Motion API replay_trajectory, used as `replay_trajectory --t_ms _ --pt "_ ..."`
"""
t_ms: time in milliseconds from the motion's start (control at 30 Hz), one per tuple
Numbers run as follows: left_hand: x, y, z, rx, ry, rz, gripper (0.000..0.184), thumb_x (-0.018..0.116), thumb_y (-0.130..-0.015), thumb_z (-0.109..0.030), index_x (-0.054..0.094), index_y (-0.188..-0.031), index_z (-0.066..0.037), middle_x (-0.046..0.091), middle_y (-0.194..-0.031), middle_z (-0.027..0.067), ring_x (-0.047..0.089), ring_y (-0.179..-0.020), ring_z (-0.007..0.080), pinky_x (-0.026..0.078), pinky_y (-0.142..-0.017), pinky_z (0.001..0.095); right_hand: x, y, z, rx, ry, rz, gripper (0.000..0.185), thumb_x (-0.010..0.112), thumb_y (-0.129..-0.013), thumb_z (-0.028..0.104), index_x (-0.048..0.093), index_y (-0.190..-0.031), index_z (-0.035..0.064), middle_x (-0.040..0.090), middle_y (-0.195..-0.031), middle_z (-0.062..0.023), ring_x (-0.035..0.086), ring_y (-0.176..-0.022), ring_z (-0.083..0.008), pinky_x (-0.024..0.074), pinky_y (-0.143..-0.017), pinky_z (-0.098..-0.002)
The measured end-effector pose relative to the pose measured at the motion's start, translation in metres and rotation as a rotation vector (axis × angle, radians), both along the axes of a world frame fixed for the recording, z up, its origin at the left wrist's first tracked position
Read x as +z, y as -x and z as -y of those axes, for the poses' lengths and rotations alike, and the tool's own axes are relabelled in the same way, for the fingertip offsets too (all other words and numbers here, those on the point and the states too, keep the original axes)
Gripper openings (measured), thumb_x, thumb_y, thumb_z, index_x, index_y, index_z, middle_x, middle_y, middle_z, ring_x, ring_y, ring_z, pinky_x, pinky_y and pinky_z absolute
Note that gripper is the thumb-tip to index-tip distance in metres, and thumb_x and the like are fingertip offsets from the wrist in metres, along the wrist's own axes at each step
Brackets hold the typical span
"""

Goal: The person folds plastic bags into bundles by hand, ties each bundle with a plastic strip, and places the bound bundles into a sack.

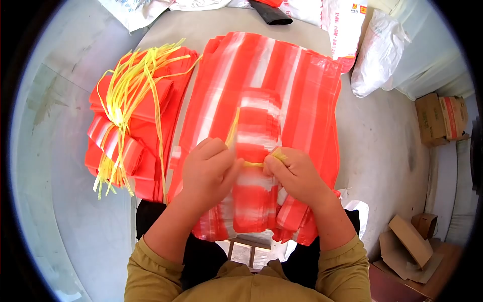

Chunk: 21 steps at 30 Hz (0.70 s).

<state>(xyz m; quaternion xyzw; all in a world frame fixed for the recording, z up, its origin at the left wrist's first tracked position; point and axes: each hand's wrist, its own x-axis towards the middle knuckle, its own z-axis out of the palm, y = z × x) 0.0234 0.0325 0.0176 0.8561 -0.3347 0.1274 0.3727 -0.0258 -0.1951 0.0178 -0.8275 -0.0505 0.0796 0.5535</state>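
A folded bundle of red-and-white striped plastic bags (257, 126) lies lengthwise in front of me, on a larger stack of the same striped bags (309, 100). A yellow tie strip (254, 164) crosses the bundle's middle. My left hand (210, 166) is closed at the bundle's left edge, with the strip running up and out of it. At the right edge my right hand (294, 173) pinches the strip, and a short yellow end sticks out above the thumb. A smaller folded striped piece (293, 214) sits below my right hand.
On the left, a bunch of yellow strips (121, 116) lies over folded red bags (151, 100). White printed sacks (344, 30) and a black roll (271, 12) are at the far side. Cardboard boxes (437, 118) stand on the right, and an opened carton (407, 249) lies lower right.
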Motion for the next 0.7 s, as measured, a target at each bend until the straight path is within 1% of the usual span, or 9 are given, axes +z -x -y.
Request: replay_trajectory --t_ms 133,167,267,333,367,467,500,600,700 --pt "-0.001 -0.003 0.003 0.025 0.039 0.081 0.025 0.079 -0.078 -0.002 0.056 -0.070 -0.005 0.058 -0.077 0.0087 0.054 -0.070 0.0292 0.042 -0.063 0.0406 0.003 -0.004 -0.006 0.006 0.144 0.032 0.037 0.057 -0.105 0.031 0.064 -0.087 -0.0003 0.064 -0.084 -0.0214 0.064 -0.082 -0.0413 0.0501 -0.075 -0.0492" --pt "0.000 -0.004 0.004 0.027 0.055 0.104 0.024 0.079 -0.078 -0.002 0.057 -0.070 -0.005 0.059 -0.077 0.0083 0.054 -0.070 0.0286 0.042 -0.063 0.0408 0.004 -0.004 -0.007 0.015 0.178 0.052 0.035 0.057 -0.104 0.030 0.064 -0.087 0.0003 0.065 -0.084 -0.0205 0.065 -0.082 -0.0407 0.0502 -0.074 -0.0490" --pt "-0.001 -0.006 0.000 -0.094 0.081 0.096 0.019 0.081 -0.079 -0.005 0.063 -0.073 -0.005 0.063 -0.081 0.0076 0.057 -0.073 0.0273 0.044 -0.066 0.0398 0.008 -0.005 -0.010 0.043 0.264 0.094 0.030 0.061 -0.102 0.027 0.064 -0.086 0.0024 0.066 -0.085 -0.0177 0.066 -0.082 -0.0388 0.0508 -0.073 -0.0486" --pt "-0.007 -0.001 0.001 -0.179 0.173 -0.097 0.016 0.082 -0.081 -0.007 0.067 -0.077 -0.005 0.064 -0.083 0.0076 0.059 -0.075 0.0269 0.046 -0.067 0.0389 0.010 -0.003 -0.014 0.063 0.299 0.102 0.024 0.064 -0.099 0.024 0.064 -0.087 0.0043 0.067 -0.085 -0.0159 0.066 -0.081 -0.0375 0.0515 -0.072 -0.0482" --pt "-0.011 0.003 0.002 -0.221 0.218 -0.195 0.015 0.083 -0.082 -0.009 0.069 -0.079 -0.005 0.065 -0.084 0.0075 0.060 -0.076 0.0267 0.047 -0.067 0.0384 0.008 -0.002 -0.015 0.055 0.325 0.155 0.021 0.065 -0.098 0.023 0.064 -0.087 0.0052 0.066 -0.085 -0.0151 0.066 -0.081 -0.0370 0.0517 -0.071 -0.0479" --pt "-0.016 0.011 0.008 -0.291 0.182 -0.128 0.014 0.084 -0.084 -0.012 0.072 -0.085 -0.005 0.067 -0.086 0.0081 0.063 -0.079 0.0271 0.050 -0.068 0.0378 -0.006 0.000 -0.019 0.026 0.391 0.282 0.015 0.070 -0.093 0.020 0.064 -0.089 0.0072 0.066 -0.084 -0.0134 0.067 -0.080 -0.0361 0.0524 -0.068 -0.0472" --pt "-0.015 0.010 0.007 -0.336 0.148 -0.094 0.018 0.083 -0.086 -0.017 0.072 -0.090 -0.004 0.067 -0.087 0.0089 0.064 -0.078 0.0275 0.050 -0.067 0.0382 -0.009 0.001 -0.021 0.011 0.408 0.303 0.015 0.070 -0.092 0.020 0.063 -0.089 0.0073 0.065 -0.084 -0.0131 0.067 -0.079 -0.0362 0.0525 -0.068 -0.0471" --pt "-0.001 0.010 0.009 -0.414 0.228 -0.084 0.019 0.081 -0.083 -0.014 0.072 -0.098 -0.006 0.070 -0.092 0.0115 0.067 -0.080 0.0320 0.055 -0.070 0.0447 -0.010 0.001 -0.021 0.002 0.407 0.348 0.015 0.071 -0.091 0.019 0.063 -0.089 0.0076 0.064 -0.084 -0.0124 0.066 -0.078 -0.0359 0.0523 -0.066 -0.0469" --pt "-0.003 0.010 0.004 -0.449 0.515 -0.308 0.026 0.076 -0.092 -0.021 0.076 -0.111 -0.004 0.071 -0.106 0.0129 0.065 -0.088 0.0305 0.053 -0.079 0.0404 -0.008 0.001 -0.019 0.007 0.376 0.387 0.013 0.071 -0.091 0.017 0.062 -0.089 0.0077 0.062 -0.083 -0.0121 0.066 -0.076 -0.0353 0.0521 -0.064 -0.0465"
